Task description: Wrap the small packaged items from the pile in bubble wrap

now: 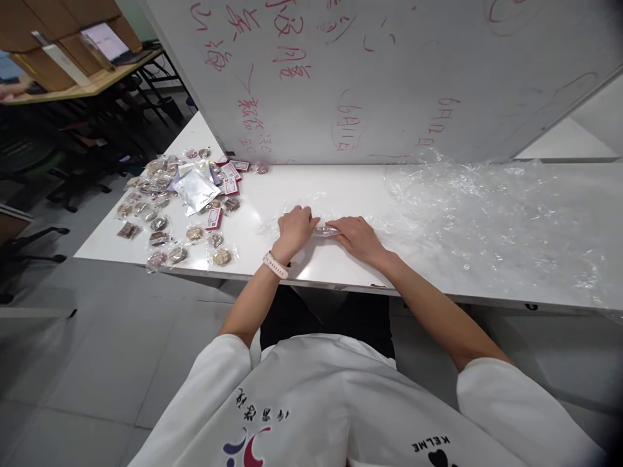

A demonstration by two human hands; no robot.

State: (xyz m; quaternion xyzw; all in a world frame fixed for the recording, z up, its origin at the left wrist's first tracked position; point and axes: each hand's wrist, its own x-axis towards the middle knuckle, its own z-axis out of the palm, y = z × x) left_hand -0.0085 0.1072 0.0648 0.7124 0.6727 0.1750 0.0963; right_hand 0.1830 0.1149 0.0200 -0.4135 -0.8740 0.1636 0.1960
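Between my two hands a narrow clear plastic packet [326,231] lies close over the white table. My left hand [294,230], with a pale pink band on its wrist, has its fingers closed on the left end. The fingers of my right hand [357,239] are closed on the right end. Whether something sits inside the plastic I cannot tell. Thin clear film spreads around both hands. On the left lie several small individually wrapped snacks [195,233], brown, beige and pinkish, with silver pouches [197,188] and red-and-white cards [214,218] among them.
A big heap of clear plastic bags [491,220] covers the right of the white table [263,259]. A whiteboard [379,78] with red writing stands along the back edge. At far left, a wooden desk [104,79] holds a laptop [109,45]; a person's hand [14,89] shows there.
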